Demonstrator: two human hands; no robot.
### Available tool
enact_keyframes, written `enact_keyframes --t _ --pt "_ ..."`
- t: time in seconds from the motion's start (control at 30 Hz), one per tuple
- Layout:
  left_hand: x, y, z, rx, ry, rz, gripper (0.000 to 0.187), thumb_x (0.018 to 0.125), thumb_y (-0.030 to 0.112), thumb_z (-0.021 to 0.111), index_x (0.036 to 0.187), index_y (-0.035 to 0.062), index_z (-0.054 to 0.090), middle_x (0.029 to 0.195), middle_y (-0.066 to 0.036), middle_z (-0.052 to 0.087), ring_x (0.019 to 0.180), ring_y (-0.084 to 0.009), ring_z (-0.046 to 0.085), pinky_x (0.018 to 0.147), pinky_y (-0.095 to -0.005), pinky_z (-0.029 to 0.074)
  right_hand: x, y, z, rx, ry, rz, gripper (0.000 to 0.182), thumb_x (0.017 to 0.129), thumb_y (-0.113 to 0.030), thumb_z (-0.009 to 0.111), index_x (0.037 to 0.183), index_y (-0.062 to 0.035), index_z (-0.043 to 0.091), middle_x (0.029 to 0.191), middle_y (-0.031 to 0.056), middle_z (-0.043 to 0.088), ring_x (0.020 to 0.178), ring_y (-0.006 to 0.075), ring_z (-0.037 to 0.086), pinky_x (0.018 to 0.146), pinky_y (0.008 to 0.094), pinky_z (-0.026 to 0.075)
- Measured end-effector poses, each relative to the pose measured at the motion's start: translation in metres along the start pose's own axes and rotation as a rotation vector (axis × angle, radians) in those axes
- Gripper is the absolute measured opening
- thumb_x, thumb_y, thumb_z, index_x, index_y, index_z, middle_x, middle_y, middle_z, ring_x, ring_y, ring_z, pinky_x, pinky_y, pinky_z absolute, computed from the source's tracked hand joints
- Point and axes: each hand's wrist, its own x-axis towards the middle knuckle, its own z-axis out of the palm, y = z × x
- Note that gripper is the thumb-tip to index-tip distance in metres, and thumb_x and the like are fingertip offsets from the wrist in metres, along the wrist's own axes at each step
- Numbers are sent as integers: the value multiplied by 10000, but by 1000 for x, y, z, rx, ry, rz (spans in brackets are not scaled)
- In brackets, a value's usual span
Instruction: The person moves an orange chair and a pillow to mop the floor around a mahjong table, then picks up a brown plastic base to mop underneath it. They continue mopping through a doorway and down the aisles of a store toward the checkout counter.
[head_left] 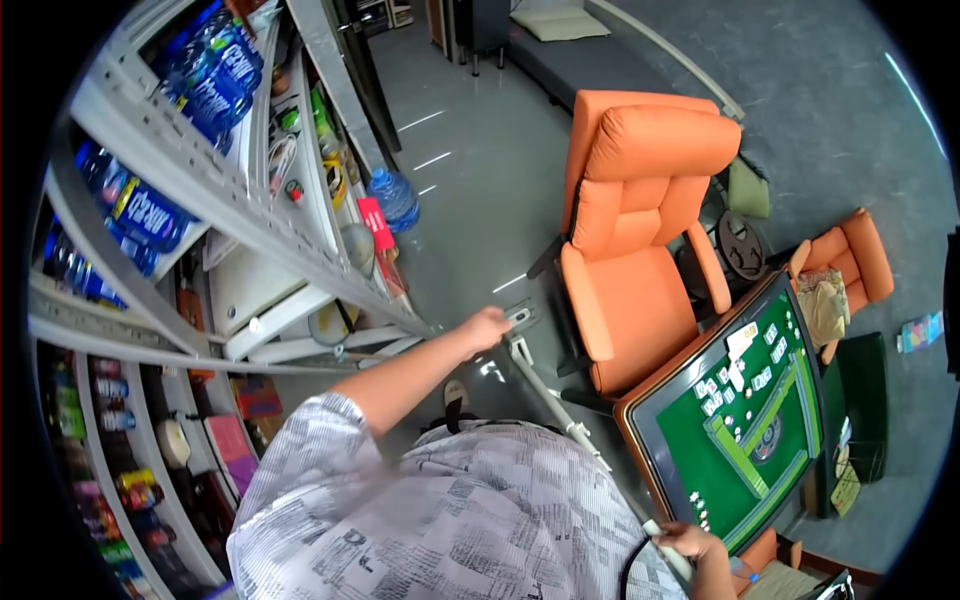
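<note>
My left hand (485, 330) is stretched forward on a bent-over reach, its fingers closed at a small flat grey plate (521, 316) with a pale oval on it. How the fingers hold the plate is hard to make out. Beside it begins a long pale pole (552, 397) with joint-like fittings, slanting down toward my right side. At the pole's near end, my right hand (692, 543) has its fingers wrapped round it. My patterned shirt fills the lower middle, and one light shoe (456, 397) shows beneath me.
To the left stand white metal shelves (230, 190) with packs of blue bottles (215, 90) and small goods. A large water bottle (394, 200) is on the floor. An orange armchair (640, 290) and a green-topped mahjong table (680, 430) with tiles stand at the right.
</note>
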Motion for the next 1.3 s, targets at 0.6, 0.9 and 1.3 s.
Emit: enact_keyframes --t 0.6,0.9,1.3 --pt "332 333 66 451 78 722 441 992 240 722 1345 -13 645 1296 -198 731 1179 -290 718 1040 -382 552 16 35 52 376 24 319 431 963 -272 785 1285 -1 689 936 40 722 817 138 673 719 297 566" --pt "379 355 24 303 -59 714 451 1029 28 577 1476 -23 544 1474 -204 623 1358 -260 605 1137 -335 468 4 10 76 503 -40 351 470 965 -298 775 1275 44 686 945 56 723 810 145 654 720 298 553" --pt "422 410 -38 668 141 724 780 989 192 687 1653 34 309 1606 -271 471 1485 -345 485 1233 -386 378 3 -21 137 507 -97 412 492 955 -332 770 1346 -42 700 975 69 766 842 163 701 789 322 553"
